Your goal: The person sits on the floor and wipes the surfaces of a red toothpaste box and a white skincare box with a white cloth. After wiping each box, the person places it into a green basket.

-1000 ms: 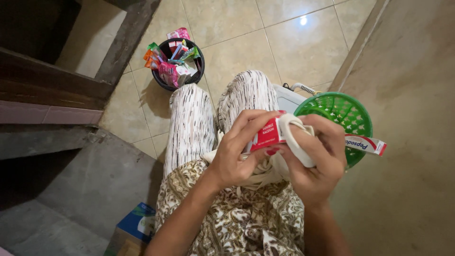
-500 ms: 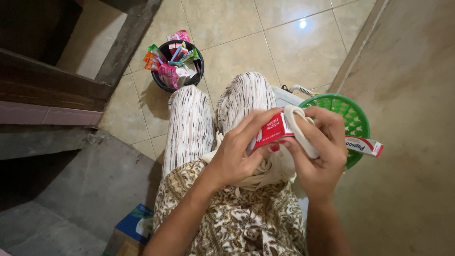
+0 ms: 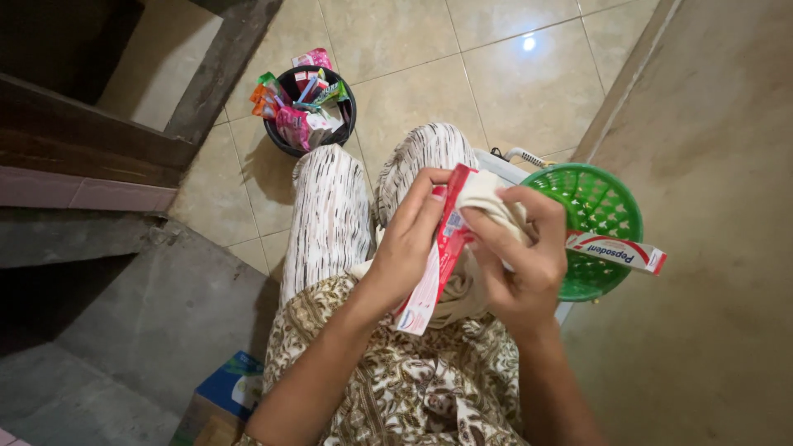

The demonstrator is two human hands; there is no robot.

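Two hands, left hand (image 3: pixel 409 248) and right hand (image 3: pixel 520 260), hold a red-white carton (image 3: pixel 436 260) and cream cloth (image 3: pixel 487 194).

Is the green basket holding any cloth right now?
No. The green basket has only a long red-and-white box across its rim; the cream cloth is in the right hand.

A long red-and-white carton (image 3: pixel 436 260) is held upright and slightly tilted over the lap, in the grip of the left hand (image 3: pixel 409 248). A second carton (image 3: pixel 615 251) of the same kind, white with a red end, lies across the rim of the green basket (image 3: pixel 615 186) at the right. Small packets (image 3: pixel 299 103) in pink, orange, green and blue fill the black bucket (image 3: pixel 345 124) on the floor. A blue-and-white box (image 3: pixel 235 381) sits at the lower left.
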